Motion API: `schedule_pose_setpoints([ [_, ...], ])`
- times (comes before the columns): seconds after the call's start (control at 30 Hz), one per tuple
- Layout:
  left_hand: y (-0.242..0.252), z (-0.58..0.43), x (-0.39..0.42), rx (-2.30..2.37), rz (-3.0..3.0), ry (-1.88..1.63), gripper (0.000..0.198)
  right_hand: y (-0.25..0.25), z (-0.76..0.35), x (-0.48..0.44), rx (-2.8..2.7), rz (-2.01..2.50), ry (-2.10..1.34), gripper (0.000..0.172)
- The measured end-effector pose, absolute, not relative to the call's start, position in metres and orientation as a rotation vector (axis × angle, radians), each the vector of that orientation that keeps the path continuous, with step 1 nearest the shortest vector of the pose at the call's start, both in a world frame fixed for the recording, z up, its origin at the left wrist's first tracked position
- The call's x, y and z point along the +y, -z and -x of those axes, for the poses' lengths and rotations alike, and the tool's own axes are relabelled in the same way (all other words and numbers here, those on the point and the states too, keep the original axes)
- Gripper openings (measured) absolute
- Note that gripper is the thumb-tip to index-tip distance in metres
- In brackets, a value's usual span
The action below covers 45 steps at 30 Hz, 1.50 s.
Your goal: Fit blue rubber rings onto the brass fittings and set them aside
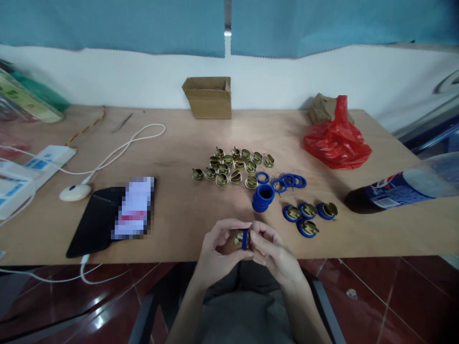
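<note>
Near the table's front edge, my left hand [217,248] and my right hand [270,248] grip one brass-coloured metal fitting with a blue ring [245,239] around it. The left thumb and fingers pinch its rim from the left; the right fingers press its other side and hide part of it. Just beyond stands a stack of blue rings [263,198], with several loose blue rings [294,181] behind it to the right. Rows of brass fittings without blue rings [235,177] sit farther back. Right of my hands lie several fittings seated in blue rings [307,227].
A cardboard box [211,102] stands against the wall. At right are a red plastic bag [339,143] and a cola bottle [394,188] lying on its side. Phones [96,220], a white cable [118,152] and a power strip [53,162] occupy the left.
</note>
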State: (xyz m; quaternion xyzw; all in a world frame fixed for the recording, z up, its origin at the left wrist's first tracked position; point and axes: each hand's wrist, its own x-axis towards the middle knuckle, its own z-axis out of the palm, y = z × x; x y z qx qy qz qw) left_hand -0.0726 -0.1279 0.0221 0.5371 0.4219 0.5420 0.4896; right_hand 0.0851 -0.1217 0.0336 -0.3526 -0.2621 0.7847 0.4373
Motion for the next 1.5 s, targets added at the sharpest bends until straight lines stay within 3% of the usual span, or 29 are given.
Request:
schedule_pose_setpoints([
  [1.2, -0.017, 0.073, -0.128, 0.909, -1.227, -1.422, 0.032, -0.029, -0.082, -0.128, -0.768, 0.903, -1.909, 0.046],
  [1.5, -0.017, 0.075, -0.125, 0.814, -1.108, -1.331, 0.048, -0.033, -0.077, -0.126, -0.744, 0.947, -1.853, 0.051],
])
